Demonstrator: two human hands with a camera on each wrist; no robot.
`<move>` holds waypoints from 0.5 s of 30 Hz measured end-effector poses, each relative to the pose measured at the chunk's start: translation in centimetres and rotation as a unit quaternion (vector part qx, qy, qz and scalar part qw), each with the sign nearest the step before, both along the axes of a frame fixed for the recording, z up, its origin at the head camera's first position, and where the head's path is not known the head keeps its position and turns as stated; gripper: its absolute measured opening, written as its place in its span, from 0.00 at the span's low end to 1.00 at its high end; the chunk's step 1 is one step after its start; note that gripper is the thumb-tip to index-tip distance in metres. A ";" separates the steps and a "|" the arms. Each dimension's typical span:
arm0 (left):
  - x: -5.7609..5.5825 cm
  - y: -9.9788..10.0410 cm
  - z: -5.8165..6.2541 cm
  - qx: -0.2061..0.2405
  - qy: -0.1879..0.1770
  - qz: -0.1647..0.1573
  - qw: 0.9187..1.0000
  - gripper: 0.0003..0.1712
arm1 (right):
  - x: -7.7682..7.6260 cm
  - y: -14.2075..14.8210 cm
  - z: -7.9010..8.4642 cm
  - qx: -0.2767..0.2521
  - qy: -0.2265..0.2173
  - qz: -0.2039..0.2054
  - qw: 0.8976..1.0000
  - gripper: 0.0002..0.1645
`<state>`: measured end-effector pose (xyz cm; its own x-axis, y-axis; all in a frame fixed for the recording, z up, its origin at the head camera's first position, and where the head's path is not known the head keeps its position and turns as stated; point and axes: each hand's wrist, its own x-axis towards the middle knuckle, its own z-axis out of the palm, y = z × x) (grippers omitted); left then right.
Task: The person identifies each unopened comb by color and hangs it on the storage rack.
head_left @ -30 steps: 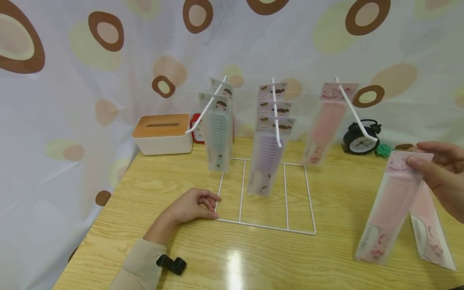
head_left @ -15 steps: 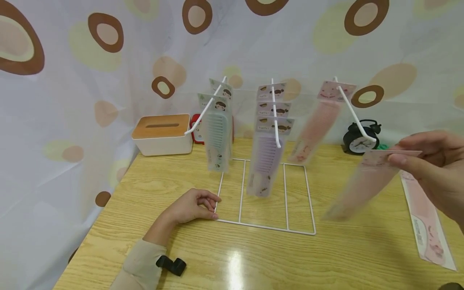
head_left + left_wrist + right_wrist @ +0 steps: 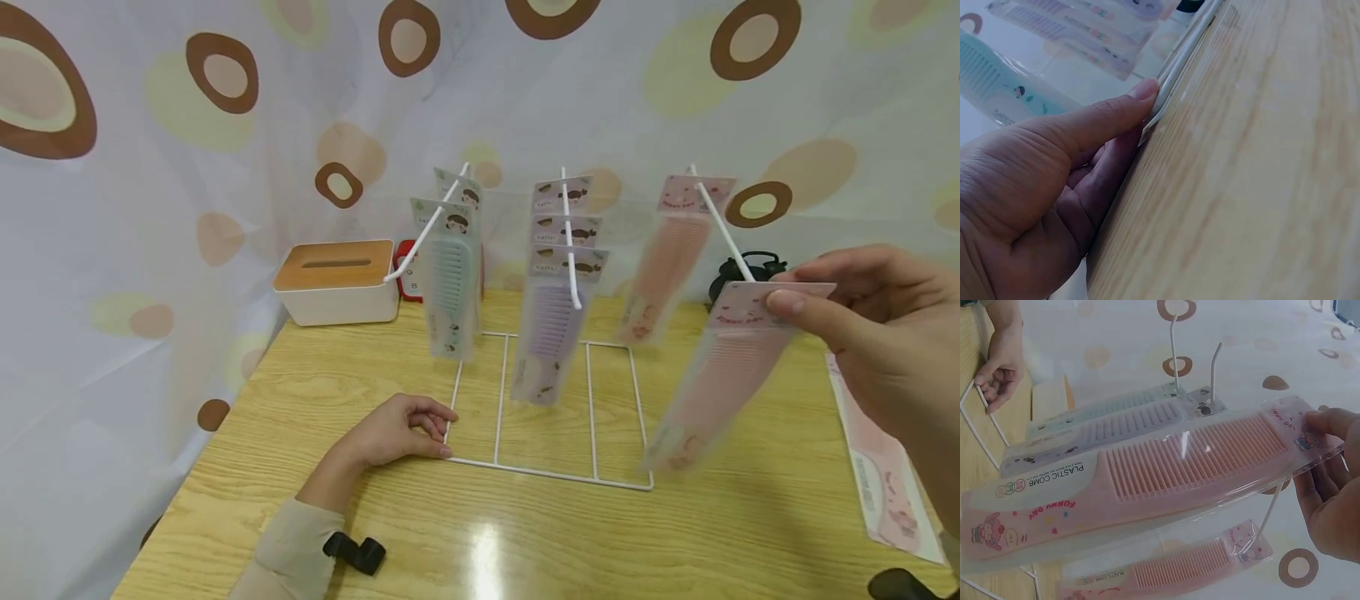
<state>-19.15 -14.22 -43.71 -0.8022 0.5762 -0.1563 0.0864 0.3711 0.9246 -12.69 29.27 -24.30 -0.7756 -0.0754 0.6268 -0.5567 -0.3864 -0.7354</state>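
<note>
My right hand (image 3: 892, 342) pinches the top card of a packaged pink comb (image 3: 723, 383) between thumb and fingers. That card overlaps the tip of the right hook (image 3: 723, 221) in the head view; I cannot tell whether they touch. Another packaged pink comb (image 3: 667, 258) hangs farther back on this hook. At the near left corner of the white wire rack (image 3: 551, 473), my left hand (image 3: 393, 429) holds the base wire, thumb on top, as the left wrist view shows. Purple combs (image 3: 555, 325) hang from the middle hook, green combs (image 3: 450, 275) from the left one.
One packaged pink comb (image 3: 881, 475) lies on the table at the right, partly behind my right hand. Behind the rack stand a tissue box (image 3: 341, 304) with a wooden lid, a red clock (image 3: 408, 287), and a black alarm clock (image 3: 720, 287), partly covered.
My right hand has carried the pink comb leftward and up to the right hook's tip. The hanging pink comb has swung slightly. My left hand stays on the rack's corner.
</note>
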 end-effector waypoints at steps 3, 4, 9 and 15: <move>0.0 0.0 0.1 -0.001 0.002 -0.001 1.000 0.29 | 0.1 0.0 0.1 0.013 0.004 -0.016 1.000 0.16; 0.0 0.0 0.1 -0.002 0.001 -0.001 1.000 0.29 | 0.1 0.0 0.1 0.016 0.005 -0.019 1.000 0.15; -0.1 0.0 0.0 -0.003 -0.002 0.004 1.000 0.28 | 0.0 0.2 0.1 0.008 0.002 0.008 1.000 0.14; -0.1 0.2 -0.1 -0.001 -0.005 0.004 1.000 0.28 | -0.1 0.5 -0.1 0.024 -0.036 0.017 0.999 0.14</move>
<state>-19.21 -14.05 -43.81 -0.8053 0.5693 -0.1657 0.0742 0.3741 0.9244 -12.78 29.77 -24.36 -0.8151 -0.1309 0.5644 -0.4886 -0.3681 -0.7910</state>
